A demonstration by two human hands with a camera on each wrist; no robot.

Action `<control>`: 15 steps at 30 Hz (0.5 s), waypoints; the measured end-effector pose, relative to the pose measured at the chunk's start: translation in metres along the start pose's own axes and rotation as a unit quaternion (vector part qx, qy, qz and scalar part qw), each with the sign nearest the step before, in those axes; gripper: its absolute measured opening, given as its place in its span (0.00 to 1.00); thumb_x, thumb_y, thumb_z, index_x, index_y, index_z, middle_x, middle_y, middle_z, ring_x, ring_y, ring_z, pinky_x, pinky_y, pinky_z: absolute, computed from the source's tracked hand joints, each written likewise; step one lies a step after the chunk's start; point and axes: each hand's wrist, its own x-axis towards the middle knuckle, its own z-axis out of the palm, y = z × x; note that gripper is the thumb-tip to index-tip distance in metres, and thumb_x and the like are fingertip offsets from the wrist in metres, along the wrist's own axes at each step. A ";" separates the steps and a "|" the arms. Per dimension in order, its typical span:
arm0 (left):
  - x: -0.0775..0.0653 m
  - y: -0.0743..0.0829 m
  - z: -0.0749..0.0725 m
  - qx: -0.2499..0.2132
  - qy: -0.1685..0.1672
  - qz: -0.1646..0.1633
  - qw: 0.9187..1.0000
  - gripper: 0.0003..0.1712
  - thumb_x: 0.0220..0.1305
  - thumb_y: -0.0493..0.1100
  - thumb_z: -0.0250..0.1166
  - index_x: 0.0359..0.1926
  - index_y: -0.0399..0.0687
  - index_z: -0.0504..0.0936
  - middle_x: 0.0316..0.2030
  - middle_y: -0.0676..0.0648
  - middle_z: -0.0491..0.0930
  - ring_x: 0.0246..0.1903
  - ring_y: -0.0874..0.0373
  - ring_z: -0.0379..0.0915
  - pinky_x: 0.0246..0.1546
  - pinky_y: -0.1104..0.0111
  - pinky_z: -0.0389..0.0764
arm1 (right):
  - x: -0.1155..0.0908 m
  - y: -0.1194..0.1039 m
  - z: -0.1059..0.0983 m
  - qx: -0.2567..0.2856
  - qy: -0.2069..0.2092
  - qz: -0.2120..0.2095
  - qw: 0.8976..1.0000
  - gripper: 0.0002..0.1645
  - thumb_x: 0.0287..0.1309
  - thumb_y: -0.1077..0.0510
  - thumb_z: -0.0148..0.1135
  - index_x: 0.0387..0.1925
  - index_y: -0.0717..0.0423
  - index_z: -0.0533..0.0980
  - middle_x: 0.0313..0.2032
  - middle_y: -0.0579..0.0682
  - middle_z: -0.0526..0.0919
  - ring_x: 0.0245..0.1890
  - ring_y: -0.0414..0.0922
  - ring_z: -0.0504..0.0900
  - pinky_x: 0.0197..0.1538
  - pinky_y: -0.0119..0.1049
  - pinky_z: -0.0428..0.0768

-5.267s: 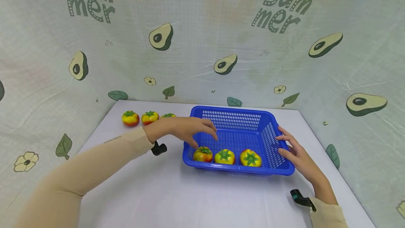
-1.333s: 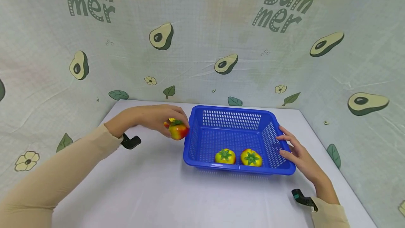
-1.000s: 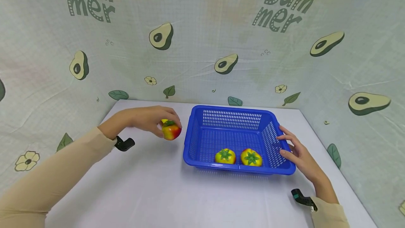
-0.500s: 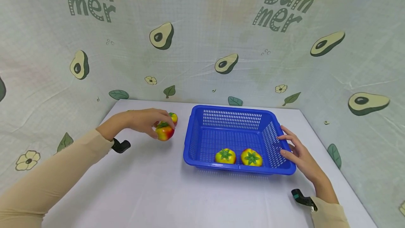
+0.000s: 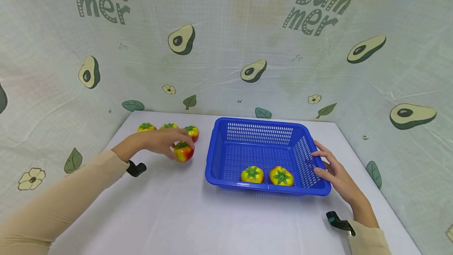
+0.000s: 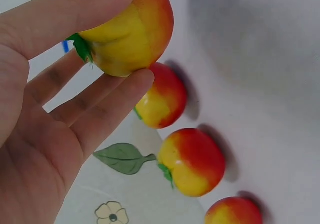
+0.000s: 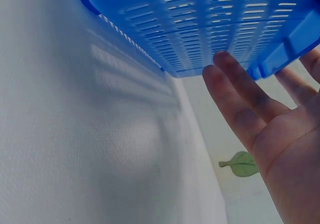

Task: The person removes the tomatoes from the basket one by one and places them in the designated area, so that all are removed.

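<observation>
My left hand (image 5: 164, 141) holds a yellow-and-red tomato (image 5: 183, 152) with a green calyx, left of the blue basket (image 5: 212, 160). In the left wrist view, thumb and fingertips pinch this tomato (image 6: 132, 38) from opposite sides. Whether it touches the table cannot be told. Behind the hand stand three similar tomatoes in a row: a left one (image 5: 146, 126), a middle one (image 5: 169, 126) and a right one (image 5: 192, 133). My right hand (image 5: 332, 168) holds the basket's right rim; in the right wrist view, fingers lie against its outer slatted wall (image 7: 200, 33).
Inside the basket, two tomatoes lie along the front wall, one to the left (image 5: 252, 174) and one to the right (image 5: 281, 176). The white table (image 5: 198, 215) meets a printed cloth backdrop (image 5: 219, 50) at the back and sides.
The left hand took a tomato from the basket's front left corner, carried it leftward over the rim, and has lowered it before the row. The right hand stays on the basket.
</observation>
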 end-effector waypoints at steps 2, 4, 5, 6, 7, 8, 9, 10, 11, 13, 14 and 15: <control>0.002 -0.002 0.005 0.003 -0.003 -0.003 1.000 0.32 0.61 0.34 0.77 0.64 0.62 0.82 0.66 0.51 0.75 0.66 0.49 0.71 0.57 0.57 0.86 | 0.000 0.000 0.000 -0.003 0.000 0.002 1.000 0.27 0.76 0.58 0.58 0.72 0.55 0.68 0.85 0.45 0.48 0.77 0.50 0.63 0.60 0.16 0.70; 0.004 -0.004 0.010 0.004 -0.007 -0.004 1.000 0.32 0.61 0.34 0.77 0.64 0.62 0.82 0.65 0.52 0.76 0.66 0.49 0.71 0.58 0.55 0.85 | 0.000 0.001 0.000 -0.005 -0.001 0.003 1.000 0.27 0.76 0.58 0.58 0.72 0.54 0.68 0.85 0.45 0.48 0.77 0.56 0.63 0.60 0.17 0.70; 0.004 -0.005 0.012 0.005 -0.010 -0.005 1.000 0.32 0.62 0.34 0.77 0.64 0.62 0.82 0.65 0.52 0.76 0.66 0.49 0.71 0.58 0.55 0.85 | 0.000 0.001 0.000 -0.006 -0.001 0.004 1.000 0.27 0.76 0.58 0.58 0.72 0.54 0.68 0.85 0.45 0.48 0.77 0.58 0.63 0.59 0.17 0.70; 0.005 -0.006 0.014 0.006 -0.012 -0.006 1.000 0.32 0.62 0.34 0.77 0.64 0.62 0.82 0.65 0.53 0.76 0.66 0.49 0.71 0.59 0.54 0.85 | 0.000 0.001 0.000 -0.006 -0.001 0.005 1.000 0.27 0.76 0.58 0.57 0.72 0.54 0.68 0.85 0.45 0.48 0.78 0.58 0.62 0.60 0.16 0.69; 0.006 -0.007 0.015 0.008 -0.014 -0.007 1.000 0.32 0.62 0.34 0.77 0.64 0.62 0.82 0.65 0.53 0.76 0.66 0.50 0.72 0.59 0.54 0.85 | 0.000 0.001 0.000 -0.006 -0.002 0.005 1.000 0.27 0.76 0.58 0.57 0.72 0.54 0.68 0.85 0.45 0.47 0.78 0.58 0.62 0.60 0.16 0.69; 0.007 -0.008 0.017 0.010 -0.014 -0.008 1.000 0.32 0.62 0.34 0.77 0.64 0.61 0.81 0.65 0.53 0.76 0.65 0.50 0.72 0.60 0.53 0.84 | 0.001 0.001 0.000 -0.005 -0.002 0.005 1.000 0.27 0.76 0.58 0.57 0.72 0.54 0.68 0.85 0.45 0.47 0.79 0.57 0.61 0.60 0.16 0.68; 0.007 -0.009 0.018 0.010 -0.014 -0.009 1.000 0.32 0.62 0.34 0.77 0.64 0.61 0.81 0.65 0.53 0.76 0.65 0.50 0.72 0.60 0.53 0.84 | 0.001 0.001 0.000 -0.004 -0.002 0.005 1.000 0.27 0.76 0.58 0.57 0.72 0.53 0.68 0.85 0.45 0.47 0.79 0.55 0.60 0.60 0.15 0.68; 0.008 -0.009 0.019 0.012 -0.013 -0.009 1.000 0.32 0.61 0.34 0.78 0.64 0.61 0.81 0.65 0.53 0.76 0.65 0.50 0.72 0.60 0.52 0.84 | 0.001 0.001 0.000 -0.004 -0.002 0.006 1.000 0.27 0.76 0.58 0.57 0.72 0.53 0.68 0.85 0.45 0.47 0.79 0.55 0.60 0.60 0.15 0.67; 0.009 -0.010 0.020 0.013 -0.012 -0.008 1.000 0.32 0.61 0.35 0.78 0.64 0.61 0.81 0.65 0.53 0.76 0.65 0.50 0.72 0.60 0.52 0.84 | 0.001 0.000 0.000 -0.003 -0.003 0.007 1.000 0.27 0.76 0.58 0.57 0.72 0.53 0.68 0.85 0.45 0.47 0.80 0.54 0.59 0.60 0.15 0.67; 0.010 -0.011 0.022 0.015 -0.011 -0.007 1.000 0.33 0.61 0.34 0.78 0.64 0.62 0.81 0.65 0.53 0.76 0.65 0.50 0.72 0.61 0.51 0.83 | 0.001 0.000 0.000 -0.002 -0.003 0.008 1.000 0.27 0.76 0.57 0.57 0.72 0.53 0.68 0.85 0.45 0.47 0.80 0.56 0.59 0.60 0.14 0.66; 0.011 -0.012 0.022 0.015 -0.010 -0.007 1.000 0.33 0.61 0.34 0.78 0.64 0.62 0.81 0.65 0.53 0.76 0.65 0.50 0.72 0.61 0.51 0.83 | 0.001 0.000 0.000 -0.002 -0.003 0.009 1.000 0.27 0.76 0.57 0.57 0.72 0.53 0.68 0.85 0.45 0.47 0.80 0.57 0.58 0.60 0.14 0.66; 0.011 -0.012 0.023 0.014 -0.010 -0.007 1.000 0.33 0.61 0.34 0.78 0.64 0.62 0.81 0.65 0.53 0.76 0.65 0.50 0.72 0.61 0.51 0.83 | 0.001 -0.001 0.000 -0.002 -0.003 0.010 1.000 0.27 0.76 0.57 0.57 0.72 0.53 0.68 0.85 0.45 0.47 0.80 0.59 0.58 0.60 0.14 0.66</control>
